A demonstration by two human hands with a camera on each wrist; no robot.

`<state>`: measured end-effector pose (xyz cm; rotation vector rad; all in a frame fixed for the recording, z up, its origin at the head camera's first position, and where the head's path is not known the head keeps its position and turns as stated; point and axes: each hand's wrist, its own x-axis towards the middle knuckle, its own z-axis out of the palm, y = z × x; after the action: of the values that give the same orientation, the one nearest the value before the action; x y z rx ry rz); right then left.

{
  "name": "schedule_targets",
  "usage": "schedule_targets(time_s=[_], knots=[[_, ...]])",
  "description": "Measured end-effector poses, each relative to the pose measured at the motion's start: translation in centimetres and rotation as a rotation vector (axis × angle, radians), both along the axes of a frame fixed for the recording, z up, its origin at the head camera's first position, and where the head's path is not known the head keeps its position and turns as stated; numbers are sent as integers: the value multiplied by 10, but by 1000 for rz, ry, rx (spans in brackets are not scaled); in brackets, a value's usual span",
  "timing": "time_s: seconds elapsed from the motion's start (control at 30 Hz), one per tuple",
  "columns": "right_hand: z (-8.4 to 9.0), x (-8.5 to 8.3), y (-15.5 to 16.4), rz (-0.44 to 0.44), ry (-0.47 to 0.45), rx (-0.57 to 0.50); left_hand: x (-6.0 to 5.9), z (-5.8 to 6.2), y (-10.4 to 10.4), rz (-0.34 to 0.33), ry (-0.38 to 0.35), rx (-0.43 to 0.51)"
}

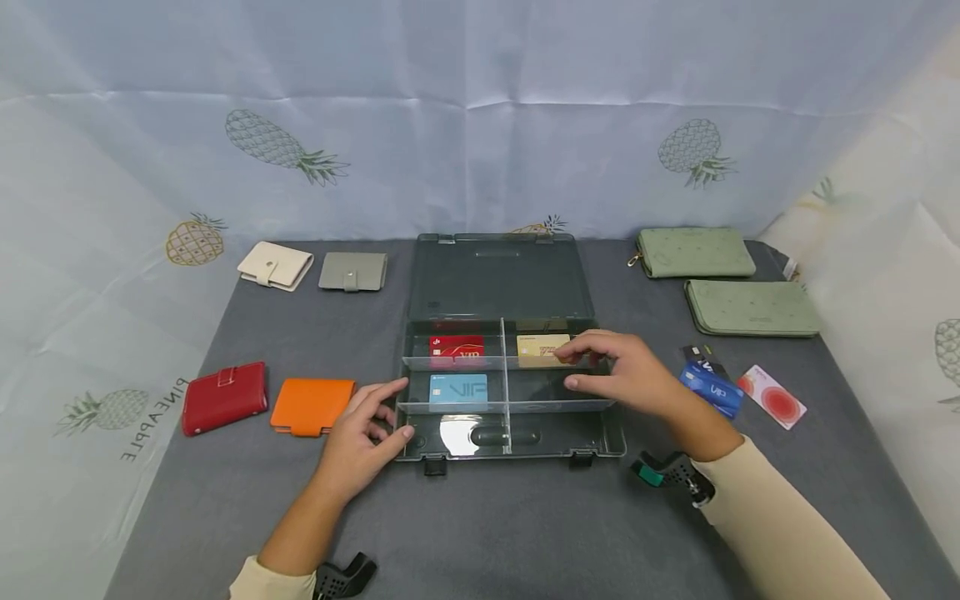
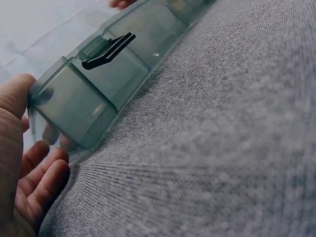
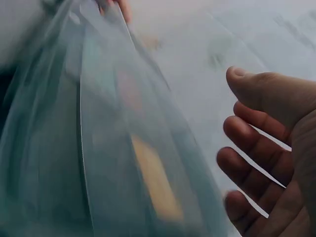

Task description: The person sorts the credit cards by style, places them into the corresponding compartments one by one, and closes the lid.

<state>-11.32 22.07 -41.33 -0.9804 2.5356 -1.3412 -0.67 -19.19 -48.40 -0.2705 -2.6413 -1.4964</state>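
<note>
A grey felt worktop stands before a pale cloth backdrop printed with pineapples; "PINEAPPLE" reads at far left. Left of the left hand lie a red wallet and an orange wallet. That hand rests, fingers relaxed, against the front-left corner of an open clear box. Between the hands, red and blue cards read "VIP". The right hand, fingers loose, touches the gold card; its print is unreadable. The right wrist view is blurred.

left hand relaxed, right hand loosely curled
</note>
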Motion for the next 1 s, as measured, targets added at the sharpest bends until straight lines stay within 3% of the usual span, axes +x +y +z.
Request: schedule_targets(time_s=[0.23,0.43,0.67,0.83,1.0], knots=[[-14,9,78,-257,-40,88,2,2,-1,9,2,10],[-18,17,144,-425,-68,330,2,2,0,3,-9,10],[-28,22,190,-368,-46,513,2,2,0,7,-9,17],[-35,24,195,-348,3,555,0,2,0,-5,-24,24],[-32,21,192,-361,-42,570,0,3,0,-8,-34,26]])
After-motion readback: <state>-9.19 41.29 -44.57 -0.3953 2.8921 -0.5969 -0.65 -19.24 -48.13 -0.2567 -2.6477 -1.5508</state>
